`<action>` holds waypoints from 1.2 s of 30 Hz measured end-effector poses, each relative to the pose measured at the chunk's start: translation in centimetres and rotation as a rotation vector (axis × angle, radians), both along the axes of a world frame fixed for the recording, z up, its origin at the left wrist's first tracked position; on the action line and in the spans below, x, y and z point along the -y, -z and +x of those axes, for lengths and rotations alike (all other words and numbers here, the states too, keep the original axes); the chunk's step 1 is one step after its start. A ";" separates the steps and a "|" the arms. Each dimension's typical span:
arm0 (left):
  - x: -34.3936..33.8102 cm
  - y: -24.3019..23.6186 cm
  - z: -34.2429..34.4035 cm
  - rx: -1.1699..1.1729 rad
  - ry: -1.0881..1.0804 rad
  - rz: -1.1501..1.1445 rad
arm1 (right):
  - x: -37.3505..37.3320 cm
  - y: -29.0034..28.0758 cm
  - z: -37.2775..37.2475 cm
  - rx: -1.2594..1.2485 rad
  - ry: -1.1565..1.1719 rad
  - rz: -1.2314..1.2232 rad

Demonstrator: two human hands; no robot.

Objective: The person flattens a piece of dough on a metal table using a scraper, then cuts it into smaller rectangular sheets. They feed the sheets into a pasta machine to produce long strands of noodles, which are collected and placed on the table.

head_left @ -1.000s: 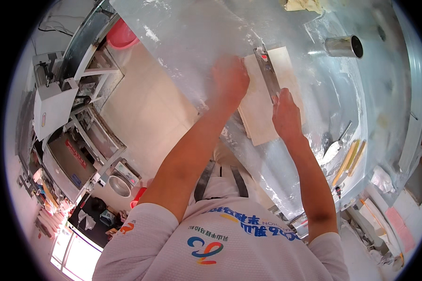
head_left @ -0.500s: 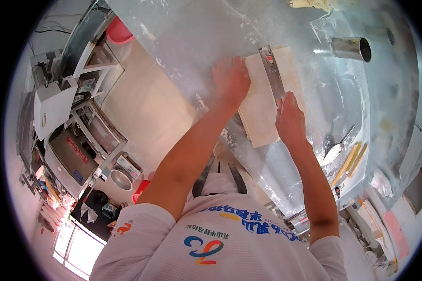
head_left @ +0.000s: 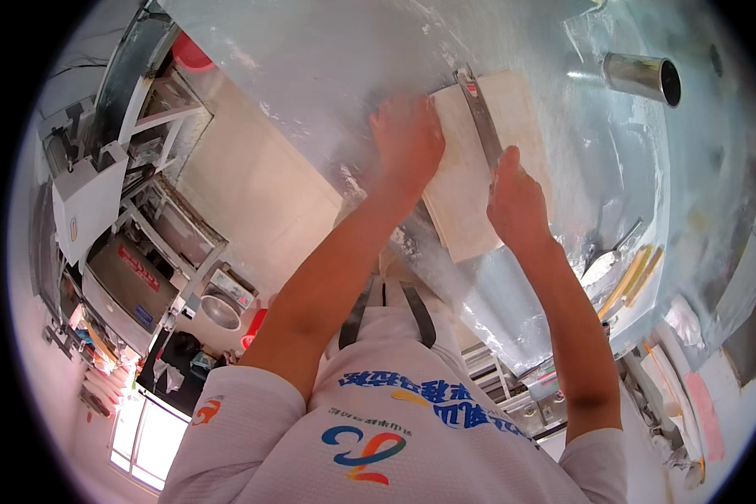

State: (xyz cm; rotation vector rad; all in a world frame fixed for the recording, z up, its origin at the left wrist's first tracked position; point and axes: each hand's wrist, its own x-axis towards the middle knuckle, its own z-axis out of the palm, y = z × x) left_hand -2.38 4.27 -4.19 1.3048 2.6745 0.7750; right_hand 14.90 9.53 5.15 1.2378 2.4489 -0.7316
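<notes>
Metal cylinder (the shiny one) farther right in view.

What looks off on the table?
White powder lies in uneven patches across the grey table, some near the pale sheets. It looks spilled, though it may be deliberate dusting. Nothing else stands out.

The flat sheets are cream, the knife silver-grey, the table blue-grey streaked with white.
</notes>
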 end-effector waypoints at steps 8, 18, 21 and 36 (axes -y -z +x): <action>0.4 -0.1 0.2 0.041 -0.021 0.026 | 0.8 4.2 0.5 -0.084 -0.020 0.078; 0.6 0.5 0.5 -0.057 -0.013 0.059 | -0.4 2.3 -0.3 0.006 -0.048 0.131; 0.4 0.6 0.6 -0.080 -0.034 0.059 | -2.6 -2.3 -1.5 0.034 -0.092 0.131; 0.3 2.0 0.4 -0.079 -0.010 -0.021 | 5.7 -2.5 7.5 0.153 -0.095 0.050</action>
